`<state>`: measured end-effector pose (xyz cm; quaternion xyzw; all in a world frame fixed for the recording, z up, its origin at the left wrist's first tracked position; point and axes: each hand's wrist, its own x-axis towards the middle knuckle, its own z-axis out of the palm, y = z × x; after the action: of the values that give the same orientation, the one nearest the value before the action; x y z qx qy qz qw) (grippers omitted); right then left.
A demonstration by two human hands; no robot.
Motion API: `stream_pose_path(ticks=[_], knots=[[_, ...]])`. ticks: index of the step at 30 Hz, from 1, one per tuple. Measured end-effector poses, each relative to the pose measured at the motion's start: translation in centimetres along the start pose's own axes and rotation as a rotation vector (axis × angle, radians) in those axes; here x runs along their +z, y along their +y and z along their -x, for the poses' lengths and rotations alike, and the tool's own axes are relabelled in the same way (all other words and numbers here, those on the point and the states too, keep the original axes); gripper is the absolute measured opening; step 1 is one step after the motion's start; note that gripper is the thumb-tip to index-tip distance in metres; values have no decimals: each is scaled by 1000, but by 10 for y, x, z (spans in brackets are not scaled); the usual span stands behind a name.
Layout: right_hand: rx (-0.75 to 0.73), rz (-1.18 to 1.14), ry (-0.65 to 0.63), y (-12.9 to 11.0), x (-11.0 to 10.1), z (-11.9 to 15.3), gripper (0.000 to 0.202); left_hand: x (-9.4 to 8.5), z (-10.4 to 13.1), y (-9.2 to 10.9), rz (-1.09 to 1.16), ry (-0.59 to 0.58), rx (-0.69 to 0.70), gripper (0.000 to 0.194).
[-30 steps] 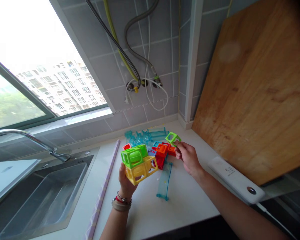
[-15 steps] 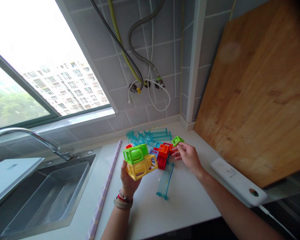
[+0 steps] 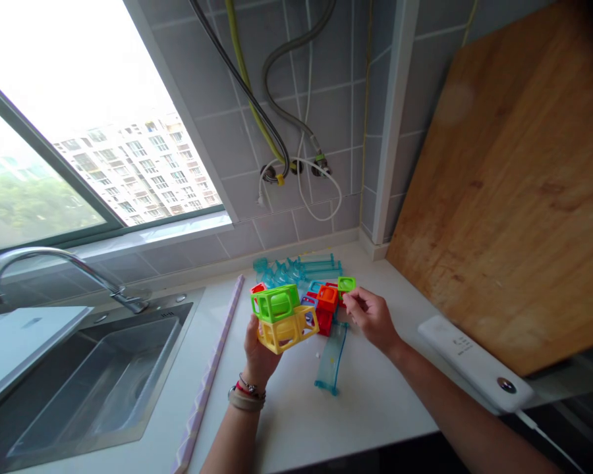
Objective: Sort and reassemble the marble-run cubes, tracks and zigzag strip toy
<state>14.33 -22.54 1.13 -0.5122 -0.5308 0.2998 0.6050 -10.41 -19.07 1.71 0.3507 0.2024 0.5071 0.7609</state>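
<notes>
My left hand (image 3: 261, 352) grips a stack of frame-like toy blocks from below, a green block (image 3: 277, 303) on top of yellow blocks (image 3: 287, 331). My right hand (image 3: 375, 322) has its fingers pinched together at the lower edge of a small green block (image 3: 346, 284); what lies between the fingertips is hidden. Between the hands, on the counter, are red blocks (image 3: 325, 322), an orange block (image 3: 327, 295) and a purple block (image 3: 309, 302). Another red block (image 3: 258, 288) shows behind the held stack.
Clear teal plastic pieces (image 3: 286, 270) lie near the wall, and a teal strip (image 3: 332, 359) lies nearer me. A sink (image 3: 93, 388) with a faucet (image 3: 69, 263) is left, beyond a purple strip (image 3: 212, 375). A white power strip (image 3: 474, 362) and wooden board (image 3: 504, 191) stand right.
The small green block has turned and shifted left, beside the red blocks. My right fingers have drawn together and now sit lower against it. My left hand keeps its stack; the view has shifted slightly.
</notes>
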Motion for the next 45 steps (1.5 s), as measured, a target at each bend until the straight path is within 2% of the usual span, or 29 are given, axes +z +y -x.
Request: stream_pose_path(ticks=[6,8,10,15,17,20,22,25,29,33,36,40,42,45], knots=[[43,-153,-473,2,13,10,42,3,1,-10,-119,10,65,59],[63,-172,-561,1,15,12,43,6,2,-12,-129,14,68,60],[107,-196,-589,-2,17,13,38,8,3,-12,-115,23,60,60],[174,-288,-548,-7,18,14,41,6,5,-10,-44,17,27,58],[186,-371,-477,-7,17,13,44,5,6,-4,22,23,34,54],[195,-426,-299,-4,13,7,47,1,4,9,129,57,134,52],[180,-366,-136,-2,10,2,42,-3,1,16,183,69,206,54],[125,-239,57,1,3,-4,34,-8,-3,19,253,51,216,58],[61,-122,151,6,-4,-6,34,-12,-6,16,295,44,178,57],[1,-129,221,9,-5,-5,38,-10,-6,15,279,53,178,56],[2,-199,199,5,-4,-3,37,-6,-5,15,238,65,154,58],[30,-248,84,-4,-1,1,34,-2,-5,9,97,92,151,56],[50,-227,-21,-7,1,5,33,0,-4,3,-9,107,179,55],[29,-174,-294,-8,7,12,33,0,-1,-9,-184,111,253,59]])
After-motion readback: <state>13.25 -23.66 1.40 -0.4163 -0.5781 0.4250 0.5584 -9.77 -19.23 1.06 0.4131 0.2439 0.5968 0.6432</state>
